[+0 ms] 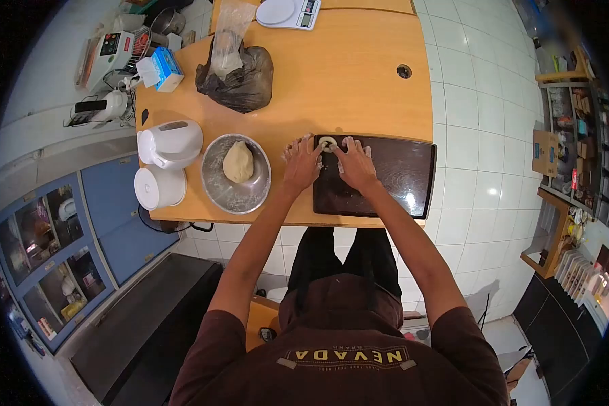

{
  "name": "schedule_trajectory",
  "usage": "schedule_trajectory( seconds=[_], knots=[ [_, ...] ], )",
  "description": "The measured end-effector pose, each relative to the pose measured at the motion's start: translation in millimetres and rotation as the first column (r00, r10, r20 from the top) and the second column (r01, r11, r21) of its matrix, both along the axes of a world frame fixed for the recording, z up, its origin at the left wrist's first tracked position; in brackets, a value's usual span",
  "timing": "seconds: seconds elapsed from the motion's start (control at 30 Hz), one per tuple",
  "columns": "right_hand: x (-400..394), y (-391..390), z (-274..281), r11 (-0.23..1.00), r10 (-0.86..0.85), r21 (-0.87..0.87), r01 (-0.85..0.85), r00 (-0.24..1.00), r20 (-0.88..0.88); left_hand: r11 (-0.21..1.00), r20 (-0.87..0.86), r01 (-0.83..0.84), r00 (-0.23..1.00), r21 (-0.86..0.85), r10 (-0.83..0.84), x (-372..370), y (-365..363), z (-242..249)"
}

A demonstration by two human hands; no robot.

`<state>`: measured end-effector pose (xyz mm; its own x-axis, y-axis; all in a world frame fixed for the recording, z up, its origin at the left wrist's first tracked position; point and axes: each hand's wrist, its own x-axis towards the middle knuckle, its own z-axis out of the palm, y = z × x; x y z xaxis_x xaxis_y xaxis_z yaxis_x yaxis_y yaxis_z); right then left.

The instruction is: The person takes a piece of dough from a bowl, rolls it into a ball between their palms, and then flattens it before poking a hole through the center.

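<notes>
A small pale ring of dough lies at the upper left corner of a dark baking tray. My left hand is at the tray's left edge, palm down, its fingers apart and one digit reaching the ring's left side. From the right, my right hand reaches over the tray, fingers spread, with a digit at the ring's lower right side. White flour or dough sticks to the fingers of both hands. Left of the tray stands a metal bowl with a large lump of dough in it.
White plastic containers stand by the table's left edge. Behind the bowl sits a black plastic bag with a clear bag in its opening. A blue-and-white box is at the back left, and a white scale at the far edge.
</notes>
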<state>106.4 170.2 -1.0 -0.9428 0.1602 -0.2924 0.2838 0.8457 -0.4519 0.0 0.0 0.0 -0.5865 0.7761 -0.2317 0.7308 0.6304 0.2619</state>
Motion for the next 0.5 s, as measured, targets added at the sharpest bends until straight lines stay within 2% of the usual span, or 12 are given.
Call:
schedule_trajectory(
  seconds=[0.07,0.27,0.37,0.5],
  knots=[
    [-1,-2,-3,1.000,0.001,0.023,0.000,0.999,-0.037,0.999,-0.004,0.032,0.999,0.033,-0.032,1,-2,-1],
    [-7,3,10,0.995,-0.089,-0.052,0.089,0.996,0.002,0.998,-0.007,0.058,0.998,0.016,-0.058,0,-6,1],
    [-7,0,6,0.995,-0.068,-0.070,0.068,0.998,0.001,0.998,-0.025,0.055,0.998,0.034,-0.055,0,-9,-2],
    [-7,-2,0,0.999,-0.030,0.010,0.030,0.999,-0.023,0.999,-0.006,0.027,1.000,0.045,-0.027,1,-1,-3]
  ],
)
